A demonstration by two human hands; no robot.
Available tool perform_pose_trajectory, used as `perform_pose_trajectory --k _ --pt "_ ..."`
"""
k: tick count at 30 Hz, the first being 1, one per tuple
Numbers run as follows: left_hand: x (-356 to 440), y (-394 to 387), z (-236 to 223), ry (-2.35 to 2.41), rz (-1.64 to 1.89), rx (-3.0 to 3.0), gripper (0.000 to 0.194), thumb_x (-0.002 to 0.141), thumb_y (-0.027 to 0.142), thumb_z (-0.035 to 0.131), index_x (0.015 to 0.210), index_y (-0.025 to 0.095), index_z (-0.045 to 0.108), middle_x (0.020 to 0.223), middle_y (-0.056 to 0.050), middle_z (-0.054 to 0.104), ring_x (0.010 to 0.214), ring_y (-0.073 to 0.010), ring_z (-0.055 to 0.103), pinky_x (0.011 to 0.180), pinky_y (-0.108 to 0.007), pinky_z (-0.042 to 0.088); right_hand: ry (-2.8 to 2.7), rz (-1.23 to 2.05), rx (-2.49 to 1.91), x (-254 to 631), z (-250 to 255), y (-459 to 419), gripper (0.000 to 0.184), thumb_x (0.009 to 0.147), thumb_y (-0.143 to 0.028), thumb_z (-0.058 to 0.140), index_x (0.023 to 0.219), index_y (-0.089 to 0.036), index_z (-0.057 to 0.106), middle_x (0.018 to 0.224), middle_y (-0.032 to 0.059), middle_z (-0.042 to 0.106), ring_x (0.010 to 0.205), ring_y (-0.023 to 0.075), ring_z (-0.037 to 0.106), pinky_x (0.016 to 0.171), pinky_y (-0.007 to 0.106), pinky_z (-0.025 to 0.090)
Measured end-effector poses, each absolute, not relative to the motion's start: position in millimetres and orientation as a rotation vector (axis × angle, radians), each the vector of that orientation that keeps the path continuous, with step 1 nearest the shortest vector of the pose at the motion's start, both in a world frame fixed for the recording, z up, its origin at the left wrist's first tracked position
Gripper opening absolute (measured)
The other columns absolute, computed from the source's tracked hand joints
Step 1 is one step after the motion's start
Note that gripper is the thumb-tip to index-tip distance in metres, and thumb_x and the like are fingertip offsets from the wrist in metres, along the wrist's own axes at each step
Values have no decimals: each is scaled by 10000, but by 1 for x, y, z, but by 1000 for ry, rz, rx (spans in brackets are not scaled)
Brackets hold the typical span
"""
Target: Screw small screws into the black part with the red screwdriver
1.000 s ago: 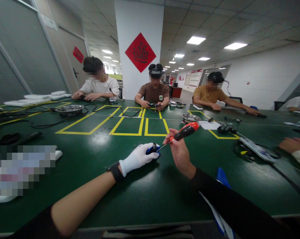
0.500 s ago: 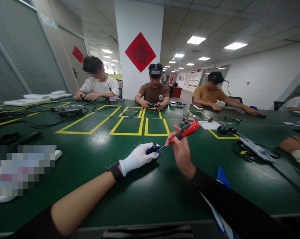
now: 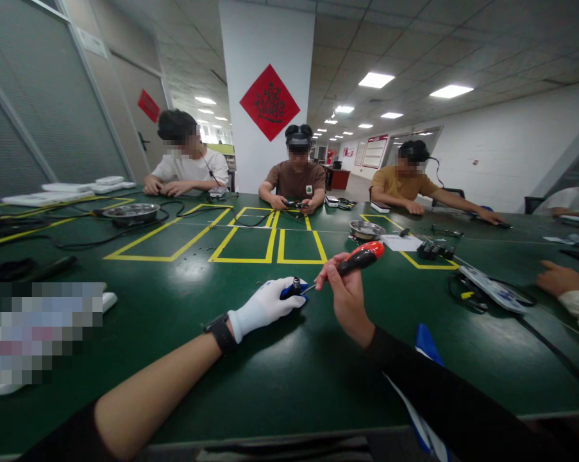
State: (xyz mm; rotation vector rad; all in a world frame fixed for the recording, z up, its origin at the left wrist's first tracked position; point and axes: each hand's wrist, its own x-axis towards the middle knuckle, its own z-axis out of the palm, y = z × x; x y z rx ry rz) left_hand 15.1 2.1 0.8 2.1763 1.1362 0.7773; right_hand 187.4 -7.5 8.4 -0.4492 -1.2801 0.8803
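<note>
Screwdriver (image 3: pixel 361 258) in right fingers (image 3: pixel 336 273), bare green tabletop (image 3: pixel 289 372) nearby.

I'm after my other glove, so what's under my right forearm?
Under your right forearm lies what looks like a blue-and-white glove, showing on both sides of the sleeve. Its middle is covered.

An office, judging by the ceiling light panels (image 3: pixel 376 80), glass partition (image 3: pixel 20 96) and shared table (image 3: pixel 289 378).
</note>
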Motion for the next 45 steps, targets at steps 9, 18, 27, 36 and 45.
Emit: perform_pose_trajectory --k 9,18,27,36,45 --pt "15 4 0 1112 802 2204 258 841 406 535 893 166 613 756 7 631 686 -157 547 649 -254 401 -1444 866 -442 191 11 -12 308 916 -263 447 1220 -232 410 1068 46 625 653 137 633 837 418 485" --pt "14 4 -1 1132 773 2207 272 853 419 523 908 168 611 718 14 617 657 -152 548 623 -249 388 -1306 870 -457 188 13 -11 278 876 -221 562 1138 -249 474 816 -28 574 698 123 593 738 311 497" --pt "14 6 -2 1138 778 2227 300 847 440 521 907 164 622 727 6 611 661 -154 538 616 -255 389 -1378 909 -425 189 12 -13 429 862 -194 530 1266 -256 398 1037 33 608 823 161 607 808 378 509" --pt "14 8 -6 1101 785 2218 262 850 418 523 886 173 609 732 19 620 649 -139 537 612 -245 385 -1477 870 -476 188 13 -12 129 867 -214 588 926 -236 475 793 -33 588 647 122 590 693 305 483" --pt "14 7 -3 1116 789 2214 290 839 438 525 902 168 611 755 12 619 685 -151 538 647 -251 399 -1429 945 -421 189 13 -12 273 903 -205 470 1168 -260 434 1055 14 539 693 110 590 789 349 493"
